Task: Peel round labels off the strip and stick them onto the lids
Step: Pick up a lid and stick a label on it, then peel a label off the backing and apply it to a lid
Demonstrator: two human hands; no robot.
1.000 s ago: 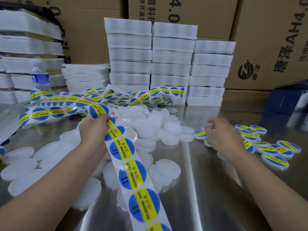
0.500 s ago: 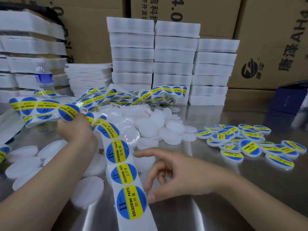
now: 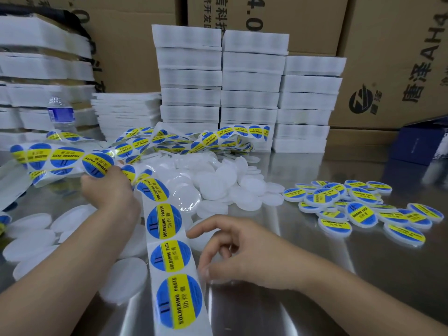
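**Some lids labelled, a bigger heap waiting: next label not yet lifted**

My left hand (image 3: 106, 190) is clenched round the strip (image 3: 172, 275), fingers curled over its edge where one blue-and-yellow label bends above my knuckles. From that grip the strip runs two ways: back behind my fist into a loose tangle, and down toward me in a flat length with every round label in place. My right hand (image 3: 247, 253) grasps nothing that I can see. Its fingers are loosely bent and the forefinger reaches toward the strip's near edge, beside the label (image 3: 164, 220) second below my left grip. The thumb is close to the backing but not plainly touching it.

I judge the job partway done. Out past my right knuckles, well apart from the strip, lies a scatter of labelled lids (image 3: 358, 212) — the finished ones. Beyond and between my hands sits the heap of plain lids (image 3: 218, 183), white and bare, with more spread under and outside my left forearm. They look to outnumber the finished ones. What is left is to peel a label off this flat length, press it onto a bare lid, and repeat many times. The steel table (image 3: 291, 311) carries it all, with white stacks (image 3: 249, 93) far beyond both hands
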